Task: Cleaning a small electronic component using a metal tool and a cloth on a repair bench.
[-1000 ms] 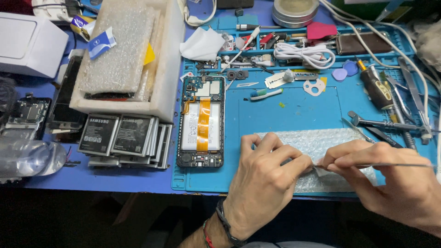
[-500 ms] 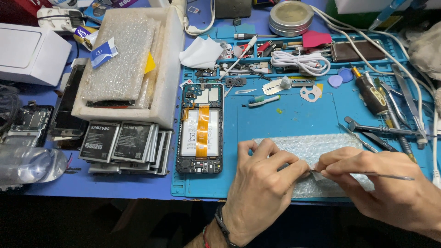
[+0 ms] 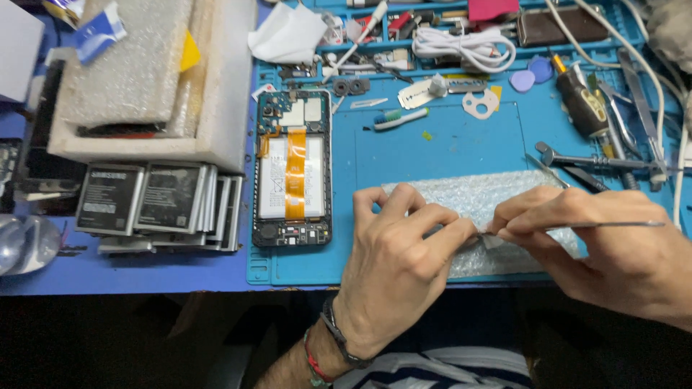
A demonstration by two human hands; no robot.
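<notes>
A blue work mat (image 3: 447, 148) covers the right part of a blue table (image 3: 130, 270), whose front edge gives way to darkness below, and at the mat's 5 o'clock lies a sheet of bubble wrap (image 3: 497, 198). On it the left hand (image 3: 404, 263) has its grip pressed together on the wrap's edge, touching the right hand (image 3: 613, 248), whose grip is clamped on thin metal tweezers (image 3: 613, 225). At the mat's 9 o'clock lies an opened phone (image 3: 292, 169); at 10 o'clock of the table stands a white foam tray (image 3: 231, 94), with stacked batteries (image 3: 155, 205) just below, while tools (image 3: 598, 155) crowd 2 o'clock.
</notes>
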